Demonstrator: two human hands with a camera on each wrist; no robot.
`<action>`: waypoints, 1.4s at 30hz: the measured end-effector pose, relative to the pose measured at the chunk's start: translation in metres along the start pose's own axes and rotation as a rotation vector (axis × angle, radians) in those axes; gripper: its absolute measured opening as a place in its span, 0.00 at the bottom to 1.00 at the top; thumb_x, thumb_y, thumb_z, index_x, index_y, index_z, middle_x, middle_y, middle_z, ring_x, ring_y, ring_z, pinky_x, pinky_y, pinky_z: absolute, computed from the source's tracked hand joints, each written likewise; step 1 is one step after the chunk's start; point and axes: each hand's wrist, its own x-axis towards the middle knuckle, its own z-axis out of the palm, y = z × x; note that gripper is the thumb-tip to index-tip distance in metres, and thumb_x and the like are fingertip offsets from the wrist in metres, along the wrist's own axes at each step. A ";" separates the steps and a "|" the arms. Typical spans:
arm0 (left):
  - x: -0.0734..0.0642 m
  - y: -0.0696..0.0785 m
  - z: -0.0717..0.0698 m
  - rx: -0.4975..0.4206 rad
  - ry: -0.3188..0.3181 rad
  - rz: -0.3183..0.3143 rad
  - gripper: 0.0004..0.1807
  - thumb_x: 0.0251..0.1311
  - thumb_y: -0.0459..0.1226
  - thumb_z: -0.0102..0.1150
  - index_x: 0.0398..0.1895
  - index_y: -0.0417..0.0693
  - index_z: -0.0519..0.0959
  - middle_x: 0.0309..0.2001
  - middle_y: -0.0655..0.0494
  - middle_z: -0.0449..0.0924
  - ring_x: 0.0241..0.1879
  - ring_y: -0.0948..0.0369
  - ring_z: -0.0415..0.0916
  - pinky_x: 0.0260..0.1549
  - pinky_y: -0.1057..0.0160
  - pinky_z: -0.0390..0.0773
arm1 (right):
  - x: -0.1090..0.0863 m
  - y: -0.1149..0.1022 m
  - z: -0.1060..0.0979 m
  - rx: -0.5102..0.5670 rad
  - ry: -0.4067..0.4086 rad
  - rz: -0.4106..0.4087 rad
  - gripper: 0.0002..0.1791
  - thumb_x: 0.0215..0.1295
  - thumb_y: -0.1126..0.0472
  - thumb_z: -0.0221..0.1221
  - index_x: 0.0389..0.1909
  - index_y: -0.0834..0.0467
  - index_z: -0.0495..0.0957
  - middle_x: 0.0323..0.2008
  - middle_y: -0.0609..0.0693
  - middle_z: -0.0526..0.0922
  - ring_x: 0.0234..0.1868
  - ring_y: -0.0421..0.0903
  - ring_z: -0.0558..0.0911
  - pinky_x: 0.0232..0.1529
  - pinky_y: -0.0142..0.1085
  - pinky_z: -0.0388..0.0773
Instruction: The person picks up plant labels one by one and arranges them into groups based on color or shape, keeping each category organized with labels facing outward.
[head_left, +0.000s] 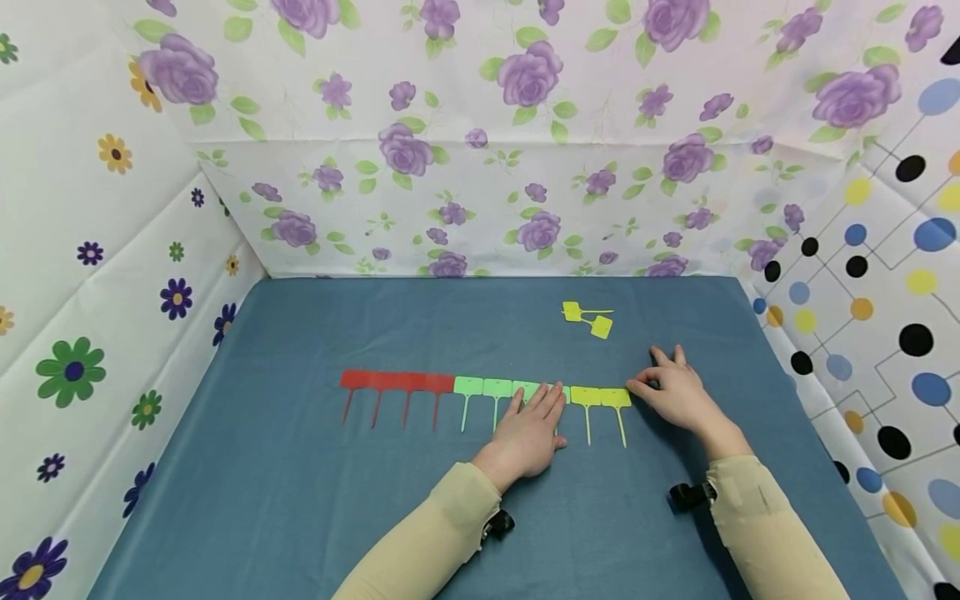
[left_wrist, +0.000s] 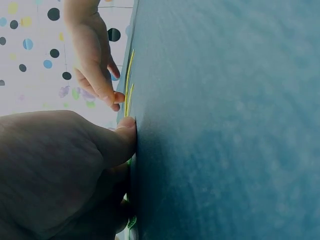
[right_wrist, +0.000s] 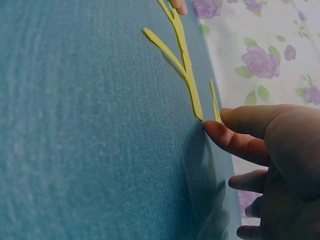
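A row of flat T-shaped plant labels lies on the blue cloth: several red labels point(head_left: 397, 382) at left, several green labels point(head_left: 468, 386) in the middle and two yellow labels point(head_left: 615, 397) at right, heads side by side and stems towards me. My left hand point(head_left: 522, 437) rests over the green labels with fingers extended, hiding some of them. At the row's right end is my right hand point(head_left: 675, 398), one fingertip right at the outer edge of the last yellow label point(right_wrist: 192, 92). Its thumb and index finger are slightly apart, the other fingers loosely spread.
Two more loose yellow labels point(head_left: 601, 326) lie overlapping, farther back than the row. The blue cloth point(head_left: 262, 500) covers the table. A flowered sheet point(head_left: 480, 208) hangs behind it, with patterned sheets at both sides.
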 end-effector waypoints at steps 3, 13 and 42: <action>-0.001 0.000 0.000 -0.003 0.000 0.000 0.39 0.84 0.55 0.45 0.89 0.53 0.49 0.88 0.58 0.39 0.86 0.58 0.36 0.84 0.46 0.40 | 0.000 0.000 0.000 -0.003 -0.001 0.002 0.18 0.78 0.49 0.65 0.47 0.60 0.91 0.79 0.79 0.53 0.80 0.82 0.36 0.72 0.81 0.43; -0.001 0.002 -0.001 0.005 -0.001 -0.008 0.39 0.84 0.55 0.46 0.89 0.53 0.49 0.88 0.58 0.40 0.86 0.58 0.36 0.84 0.47 0.41 | -0.001 0.001 0.001 -0.020 -0.002 -0.001 0.14 0.78 0.50 0.65 0.44 0.57 0.89 0.78 0.80 0.54 0.79 0.84 0.37 0.70 0.82 0.45; 0.000 0.003 0.000 0.005 -0.027 -0.023 0.39 0.85 0.55 0.43 0.90 0.54 0.46 0.89 0.60 0.36 0.86 0.59 0.34 0.84 0.48 0.38 | 0.046 -0.034 -0.010 -0.100 0.007 0.038 0.21 0.81 0.51 0.60 0.65 0.59 0.81 0.79 0.77 0.55 0.80 0.82 0.39 0.72 0.80 0.47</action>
